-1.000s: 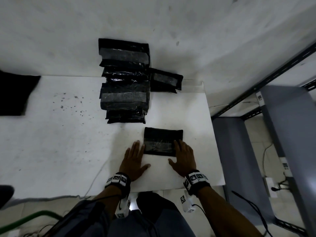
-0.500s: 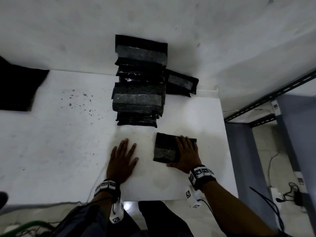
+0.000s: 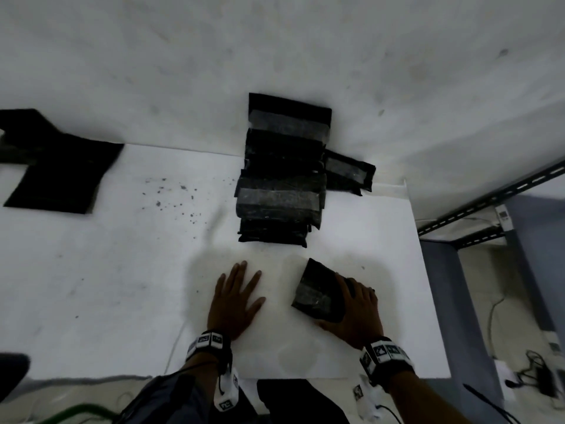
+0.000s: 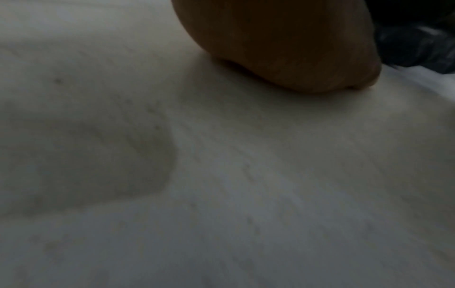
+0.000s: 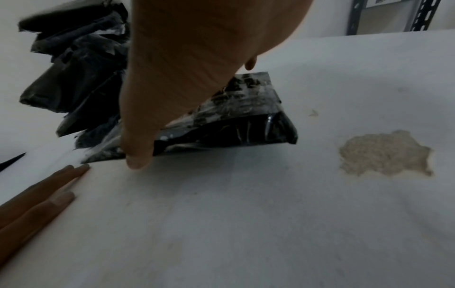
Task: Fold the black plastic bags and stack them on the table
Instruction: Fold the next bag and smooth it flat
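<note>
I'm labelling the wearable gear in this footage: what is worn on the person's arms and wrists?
Both hands are bare. The left wrist band and right wrist band are black, with square black-and-white markers. A small white marked unit hangs under each wrist, with a thin dark cable trailing from the right one. The left forearm is covered by a dark sleeve; the right forearm is bare.

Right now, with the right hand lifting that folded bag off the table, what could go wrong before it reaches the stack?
1. The right hand grips the folded bag by one side only; its free edge tilts up, so the fold may spring open.
2. The stack is tall and uneven, with layers offset; another bag might topple it.
3. One folded bag lies beside the stack near the table's far edge; a nudge could push it off.
</note>
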